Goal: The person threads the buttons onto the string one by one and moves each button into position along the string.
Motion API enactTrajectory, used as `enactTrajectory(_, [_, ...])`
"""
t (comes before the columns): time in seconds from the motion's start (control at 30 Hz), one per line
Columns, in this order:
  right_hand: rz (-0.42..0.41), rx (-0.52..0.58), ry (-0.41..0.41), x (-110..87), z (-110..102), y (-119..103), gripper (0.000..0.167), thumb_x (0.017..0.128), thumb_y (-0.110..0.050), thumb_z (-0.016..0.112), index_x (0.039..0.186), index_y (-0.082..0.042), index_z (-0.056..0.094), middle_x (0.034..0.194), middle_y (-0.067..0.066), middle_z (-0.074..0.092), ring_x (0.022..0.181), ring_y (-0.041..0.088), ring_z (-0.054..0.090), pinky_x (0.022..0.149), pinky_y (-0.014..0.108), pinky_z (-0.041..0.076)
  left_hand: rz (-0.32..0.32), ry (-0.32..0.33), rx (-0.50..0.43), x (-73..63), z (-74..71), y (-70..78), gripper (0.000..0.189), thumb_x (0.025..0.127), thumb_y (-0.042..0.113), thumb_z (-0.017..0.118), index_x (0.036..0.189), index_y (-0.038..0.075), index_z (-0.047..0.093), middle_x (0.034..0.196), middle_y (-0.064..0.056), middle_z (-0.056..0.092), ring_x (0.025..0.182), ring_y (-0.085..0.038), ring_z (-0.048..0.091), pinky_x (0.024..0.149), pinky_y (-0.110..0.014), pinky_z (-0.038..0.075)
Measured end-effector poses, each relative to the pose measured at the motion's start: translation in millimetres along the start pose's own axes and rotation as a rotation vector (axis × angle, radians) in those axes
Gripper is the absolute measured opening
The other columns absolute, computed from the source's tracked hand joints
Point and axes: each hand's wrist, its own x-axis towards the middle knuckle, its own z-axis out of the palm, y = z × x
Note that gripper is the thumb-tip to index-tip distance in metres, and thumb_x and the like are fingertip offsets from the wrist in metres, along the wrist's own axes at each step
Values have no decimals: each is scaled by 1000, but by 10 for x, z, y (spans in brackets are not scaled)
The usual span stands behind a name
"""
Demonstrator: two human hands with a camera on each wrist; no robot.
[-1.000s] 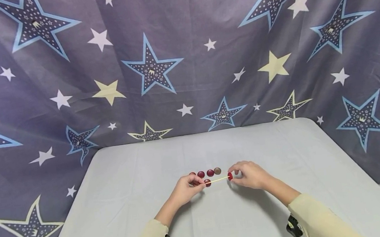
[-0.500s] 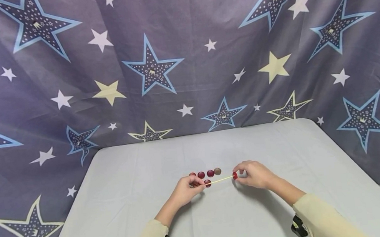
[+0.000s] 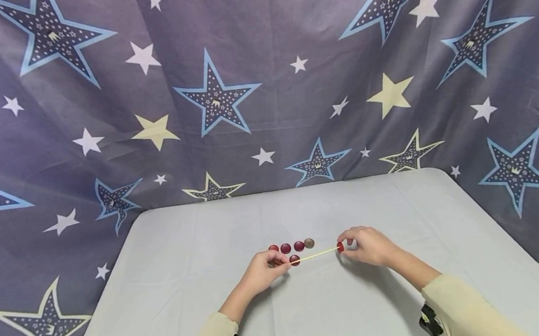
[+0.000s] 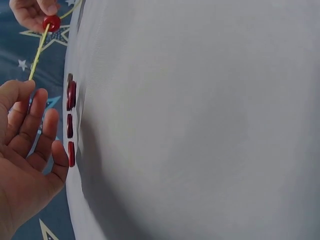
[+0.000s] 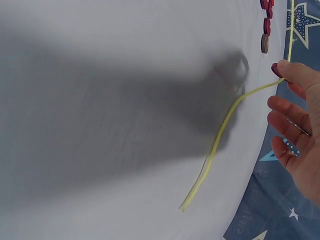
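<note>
While left hand (image 3: 260, 271) pinches yellow cord (image 5: 220, 132), right hand (image 3: 367, 246) pinches red disc (image 3: 340, 247) threaded on it, lower centre of head view; cord looks light, limp; disc likely hard, slick, best held by rim.

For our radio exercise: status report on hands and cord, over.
Left hand pinches yellow cord; right hand pinches strung red disc; loose discs on table.

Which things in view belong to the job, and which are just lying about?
In use: left hand pinching yellow cord; right hand holding threaded red bead.
Lying about: loose discs on the table, perhaps related; starry cloth behind.
</note>
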Motion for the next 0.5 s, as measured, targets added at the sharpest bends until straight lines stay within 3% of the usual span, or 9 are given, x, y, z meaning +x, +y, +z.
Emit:
enactTrajectory(0.27, [38,-2,-6,-29,-15,73,25,77,-18,71,101,-11,68,80,-2,63,72,14,57,64,27,43,11,-22,-37,60,6,-217,9,81,11,71,84,2,68,79,-12,67,67,-6,55,61,-17,46])
enactTrajectory(0.43, [55,8,-11,-43,-13,116,25,77,-17,71,101,-11,69,79,-2,62,72,15,57,63,27,42,3,-22,-36,65,8,-249,10,81,11,71,84,2,67,78,-11,67,65,-5,54,60,-16,45])
enactTrajectory(0.5, [61,12,-11,-46,-9,135,25,77,-17,71,101,-10,69,79,-2,62,71,16,57,63,27,42,-1,-23,-21,41,0,-164,10,82,8,69,85,-1,67,78,-14,67,66,-7,54,59,-16,45])
